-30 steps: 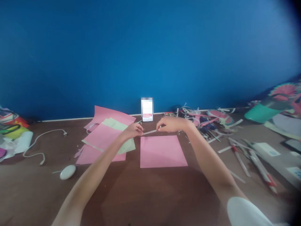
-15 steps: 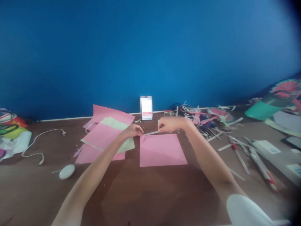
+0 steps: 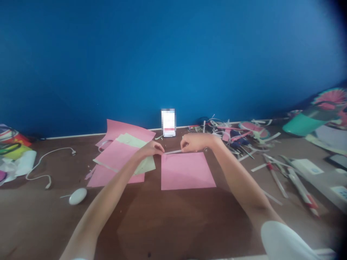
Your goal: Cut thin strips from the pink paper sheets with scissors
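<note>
My left hand [image 3: 152, 148] and my right hand [image 3: 193, 142] pinch the two ends of a thin pale paper strip [image 3: 172, 152], stretched between them just above the far edge of a square pink sheet [image 3: 187, 171] that lies flat on the brown table [image 3: 168, 224]. Both arms reach forward from the near edge. To the left of my left hand lies a loose stack of pink and pale green sheets [image 3: 119, 155].
A phone [image 3: 168, 122] stands against the blue wall. A heap of paper strips and scraps [image 3: 233, 135] lies at the right, with pens [image 3: 298, 184] and a teal bowl [image 3: 300, 126]. At the left are a white cable [image 3: 40, 162], a white oval object [image 3: 77, 196] and coloured clutter [image 3: 12, 151].
Both hands hold the strip as before; my right hand has slid slightly leftward along it. The view has tilted up a little.
</note>
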`<action>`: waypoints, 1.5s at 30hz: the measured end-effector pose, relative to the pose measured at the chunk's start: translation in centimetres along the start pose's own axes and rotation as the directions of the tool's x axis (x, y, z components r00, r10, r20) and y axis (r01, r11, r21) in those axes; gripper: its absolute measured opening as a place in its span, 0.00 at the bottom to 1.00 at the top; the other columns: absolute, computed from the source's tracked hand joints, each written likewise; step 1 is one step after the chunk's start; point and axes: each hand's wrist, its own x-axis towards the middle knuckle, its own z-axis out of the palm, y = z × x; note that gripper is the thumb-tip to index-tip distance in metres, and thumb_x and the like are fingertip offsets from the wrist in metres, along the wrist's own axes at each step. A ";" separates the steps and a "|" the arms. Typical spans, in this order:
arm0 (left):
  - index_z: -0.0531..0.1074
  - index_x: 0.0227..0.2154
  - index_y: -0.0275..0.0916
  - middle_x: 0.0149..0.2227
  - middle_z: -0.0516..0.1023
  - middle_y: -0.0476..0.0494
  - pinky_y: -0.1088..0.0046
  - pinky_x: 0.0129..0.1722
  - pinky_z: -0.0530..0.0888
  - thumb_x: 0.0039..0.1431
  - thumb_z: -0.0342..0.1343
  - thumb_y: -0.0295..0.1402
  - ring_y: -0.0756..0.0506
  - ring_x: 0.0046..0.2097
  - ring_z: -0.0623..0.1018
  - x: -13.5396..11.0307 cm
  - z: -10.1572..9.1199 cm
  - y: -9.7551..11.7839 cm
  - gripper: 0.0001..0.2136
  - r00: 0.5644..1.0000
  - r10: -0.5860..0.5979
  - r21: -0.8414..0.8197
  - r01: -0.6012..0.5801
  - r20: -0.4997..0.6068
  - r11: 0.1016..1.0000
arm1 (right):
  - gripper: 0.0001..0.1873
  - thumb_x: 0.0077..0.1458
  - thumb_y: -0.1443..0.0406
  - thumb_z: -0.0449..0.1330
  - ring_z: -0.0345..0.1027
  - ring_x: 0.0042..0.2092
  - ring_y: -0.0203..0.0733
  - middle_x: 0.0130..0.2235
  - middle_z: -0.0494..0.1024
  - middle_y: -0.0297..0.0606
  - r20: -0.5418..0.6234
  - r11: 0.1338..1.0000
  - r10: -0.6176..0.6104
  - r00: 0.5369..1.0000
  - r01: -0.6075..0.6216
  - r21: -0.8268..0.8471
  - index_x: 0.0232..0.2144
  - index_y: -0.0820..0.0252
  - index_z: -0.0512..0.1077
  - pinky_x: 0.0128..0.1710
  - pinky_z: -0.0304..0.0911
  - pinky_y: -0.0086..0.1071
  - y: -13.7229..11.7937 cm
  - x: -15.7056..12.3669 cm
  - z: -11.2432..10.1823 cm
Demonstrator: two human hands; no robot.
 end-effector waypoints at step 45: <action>0.74 0.33 0.37 0.31 0.76 0.46 0.75 0.28 0.67 0.44 0.58 0.28 0.48 0.31 0.74 -0.1 1.4 -0.1 0.10 0.997 0.073 0.254 -0.063 -0.031 0.965 | 0.12 0.50 0.60 0.54 0.63 0.23 0.35 0.22 0.74 0.35 0.024 0.996 0.005 1.000 -0.003 -0.087 0.30 0.60 0.76 0.23 0.50 0.31 -0.3 0.5 0.6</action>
